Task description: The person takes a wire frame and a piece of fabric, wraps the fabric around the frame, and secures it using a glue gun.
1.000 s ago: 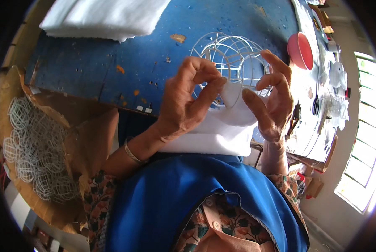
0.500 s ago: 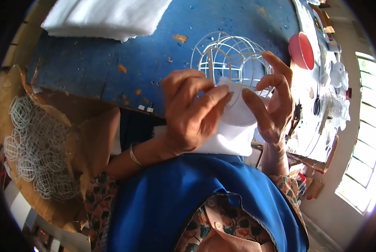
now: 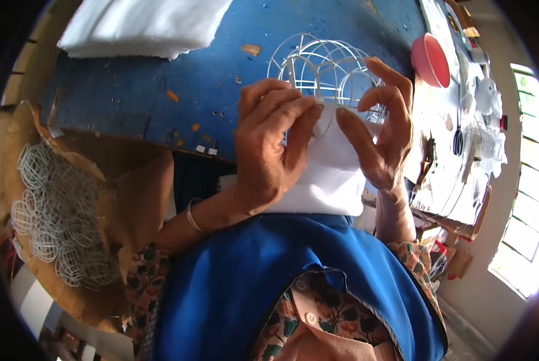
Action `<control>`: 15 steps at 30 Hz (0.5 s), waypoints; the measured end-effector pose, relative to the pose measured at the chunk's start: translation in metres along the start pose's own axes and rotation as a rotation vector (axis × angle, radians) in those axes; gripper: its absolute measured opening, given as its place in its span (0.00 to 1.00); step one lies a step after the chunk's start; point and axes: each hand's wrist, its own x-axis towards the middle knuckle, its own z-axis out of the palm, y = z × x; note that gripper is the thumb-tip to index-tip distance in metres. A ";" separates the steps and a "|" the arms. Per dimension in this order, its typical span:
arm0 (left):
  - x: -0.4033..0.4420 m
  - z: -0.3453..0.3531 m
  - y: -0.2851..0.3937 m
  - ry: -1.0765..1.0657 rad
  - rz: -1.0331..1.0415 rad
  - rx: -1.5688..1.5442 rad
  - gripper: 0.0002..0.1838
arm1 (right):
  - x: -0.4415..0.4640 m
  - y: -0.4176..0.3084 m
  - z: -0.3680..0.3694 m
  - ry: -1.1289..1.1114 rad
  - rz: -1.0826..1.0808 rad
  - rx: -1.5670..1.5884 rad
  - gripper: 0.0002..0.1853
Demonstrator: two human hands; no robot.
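Note:
A white wire frame (image 3: 329, 66), rounded like a small cage, stands over the blue table in front of me. White soft fabric (image 3: 335, 157) covers its near end and spreads down toward my lap. My left hand (image 3: 270, 135) pinches the fabric's upper edge between thumb and fingertips, against a wire of the frame. On the other side, my right hand (image 3: 385, 129) curls around the frame, its thumb on the fabric near the left fingertips and its index finger raised. The exact contact under the right fingers is partly hidden.
A stack of white wadding (image 3: 143, 30) lies on the blue table (image 3: 119, 90) at the far left. A pink bowl (image 3: 430, 61) sits at the right, near scissors (image 3: 458, 142). Several wire frames (image 3: 58, 222) fill a brown-lined container at the left.
Both hands and the wire frame have shifted slightly up and left in view. The left fingertips now press closer to the wire, and more of the fabric lies smooth below them.

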 end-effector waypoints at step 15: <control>0.000 0.006 0.005 -0.117 -0.280 -0.136 0.10 | -0.003 0.011 -0.003 0.029 0.000 0.197 0.16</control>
